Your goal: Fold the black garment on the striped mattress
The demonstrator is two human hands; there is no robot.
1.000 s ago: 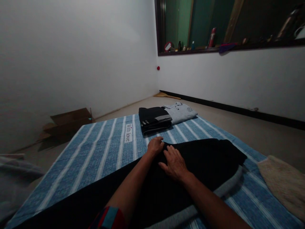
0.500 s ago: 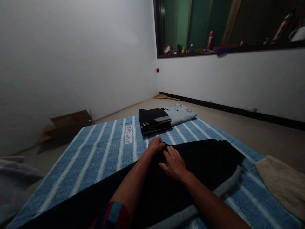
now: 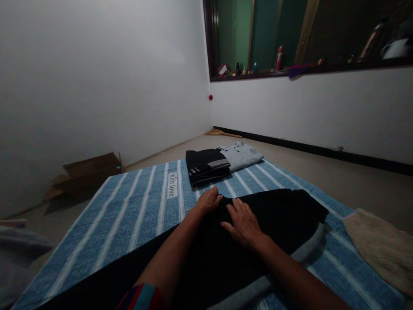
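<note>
A long black garment (image 3: 277, 219) with a grey strip along its near edge lies spread across the bed-like surface; it looks like a pair of trousers. At its far edge my left hand (image 3: 208, 201) has its fingers closed on the black cloth. Just to the right, my right hand (image 3: 242, 220) rests flat on the garment with fingers stretched out. Beyond my hands lie folded black clothes (image 3: 206, 165) with grey and white trim. Against them is a folded grey polo shirt (image 3: 243, 156).
A blue sheet with white stripes (image 3: 122, 206) covers the surface beneath the clothes. A beige fluffy cloth (image 3: 377, 245) lies at the right edge. An open cardboard box (image 3: 90, 174) sits on the floor at left, and a broom (image 3: 222, 133) in the far corner. Bottles (image 3: 279, 58) line the window sill.
My right hand has slid slightly to the right over the black cloth, away from my left hand. My left hand keeps its hold on the edge. The view has shifted slightly.
</note>
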